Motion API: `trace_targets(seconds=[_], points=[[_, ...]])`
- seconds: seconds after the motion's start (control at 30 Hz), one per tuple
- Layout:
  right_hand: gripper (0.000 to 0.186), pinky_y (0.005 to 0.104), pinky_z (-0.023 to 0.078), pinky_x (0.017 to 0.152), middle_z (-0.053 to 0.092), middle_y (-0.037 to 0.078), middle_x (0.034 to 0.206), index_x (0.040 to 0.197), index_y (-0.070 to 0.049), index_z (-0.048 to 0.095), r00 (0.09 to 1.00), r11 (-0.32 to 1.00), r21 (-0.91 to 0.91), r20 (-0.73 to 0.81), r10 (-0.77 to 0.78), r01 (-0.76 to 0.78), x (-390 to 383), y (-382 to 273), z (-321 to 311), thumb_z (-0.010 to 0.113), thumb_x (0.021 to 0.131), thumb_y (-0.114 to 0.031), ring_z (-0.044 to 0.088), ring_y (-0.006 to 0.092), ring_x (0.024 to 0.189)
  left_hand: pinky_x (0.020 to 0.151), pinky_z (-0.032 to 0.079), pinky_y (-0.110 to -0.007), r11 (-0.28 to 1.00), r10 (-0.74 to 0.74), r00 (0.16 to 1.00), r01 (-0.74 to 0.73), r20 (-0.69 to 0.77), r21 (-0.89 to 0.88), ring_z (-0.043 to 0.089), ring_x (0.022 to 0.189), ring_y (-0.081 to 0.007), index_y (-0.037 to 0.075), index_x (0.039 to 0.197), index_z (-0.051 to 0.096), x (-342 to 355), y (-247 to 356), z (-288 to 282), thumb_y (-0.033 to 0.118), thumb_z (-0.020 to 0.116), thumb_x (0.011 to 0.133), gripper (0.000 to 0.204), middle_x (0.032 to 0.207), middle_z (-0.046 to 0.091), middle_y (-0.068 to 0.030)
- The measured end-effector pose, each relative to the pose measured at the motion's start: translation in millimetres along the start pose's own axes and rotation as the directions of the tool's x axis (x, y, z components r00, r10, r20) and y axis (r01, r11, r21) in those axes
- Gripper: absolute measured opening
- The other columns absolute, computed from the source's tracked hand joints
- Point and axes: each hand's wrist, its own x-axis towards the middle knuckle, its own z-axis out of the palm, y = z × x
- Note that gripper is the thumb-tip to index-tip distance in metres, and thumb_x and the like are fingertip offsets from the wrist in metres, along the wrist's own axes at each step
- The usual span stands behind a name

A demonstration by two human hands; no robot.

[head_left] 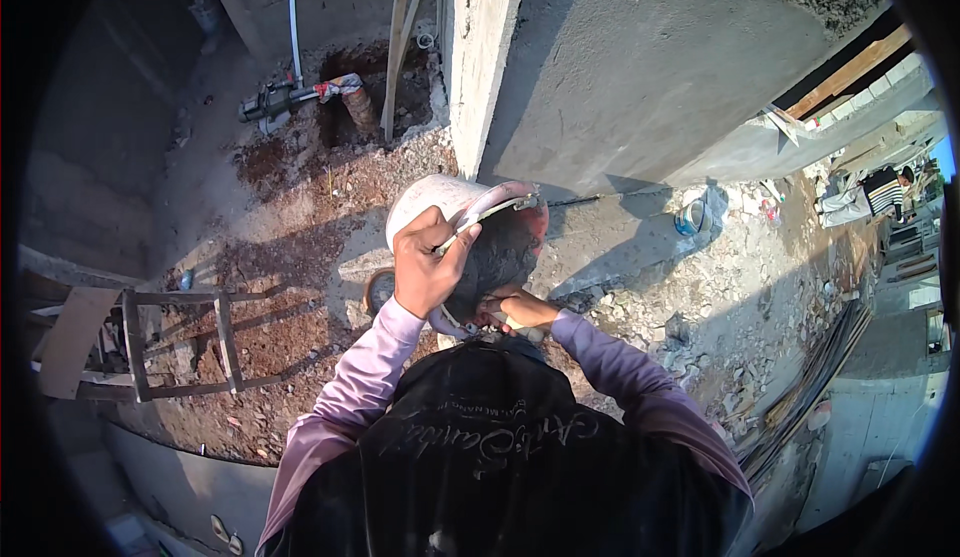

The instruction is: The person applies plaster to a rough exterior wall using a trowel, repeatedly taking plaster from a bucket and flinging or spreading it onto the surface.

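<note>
A pale pinkish bucket [415, 202] is tilted in front of my body, with dark grey wet mortar [500, 257] inside. My left hand [430, 262] is closed on the bucket's upper-left rim, thumb over the edge. Low at the bucket's near side, my right hand [515, 309] is curled around something pale, mostly hidden by the fingers and the bucket's edge. Just left of the bucket, a brownish round rim [375, 292] shows partly behind it.
A rendered wall [620, 77] rises ahead. Rubble [680, 327] covers the ground to the right, near another bucket [690, 219] and long rods [815, 387]. A wooden ladder-like frame [180, 347] lies left; a pump [268, 104] sits beyond. Another person [880, 197] is far right.
</note>
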Motion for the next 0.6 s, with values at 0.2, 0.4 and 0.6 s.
trace_targets(seconds=[0.2,0.4,0.6], points=[[0.031,0.0273,0.046,0.047,0.059,0.005,0.073,0.109,0.001,0.06,0.985,0.88,0.473,0.165,-0.045,-0.039,-39.0,-41.2,9.1,0.052,0.096,-0.026,0.056,0.0122,0.054,0.052,0.026,-0.033,0.959,-0.284,0.928,0.281,-0.243,-0.048,0.031,0.057,-0.0115,-0.004,0.057,0.04,-4.5,-51.2,-16.2,0.009,0.075,0.083,0.045,0.059,0.034,-0.0021],[0.045,0.0304,0.05,0.056,0.058,0.006,0.085,0.121,0.003,0.054,0.993,0.738,0.668,-0.018,-0.115,0.098,-76.5,-67.2,-18.4,0.049,0.087,-0.026,0.056,0.0146,0.066,0.059,0.032,-0.031,0.754,-0.657,0.692,0.592,-0.299,-0.286,0.038,0.063,-0.0105,0.002,0.055,0.044,-71.6,-132.1,-39.7,0.013,0.076,0.08,0.042,0.069,0.041,0.001],[0.047,0.034,0.051,0.058,0.059,0.008,0.085,0.118,0.004,0.056,0.838,0.556,0.628,-0.428,-0.337,0.544,-83.3,-133.5,-97.6,0.046,0.083,-0.025,0.057,0.0198,0.068,0.072,0.051,-0.043,0.496,-0.676,0.556,0.828,-0.484,0.259,0.066,0.079,-0.0305,-0.005,0.1,0.071,-233.1,-258.4,-92.0,0.033,0.08,0.075,0.046,0.089,0.072,-0.0193]])
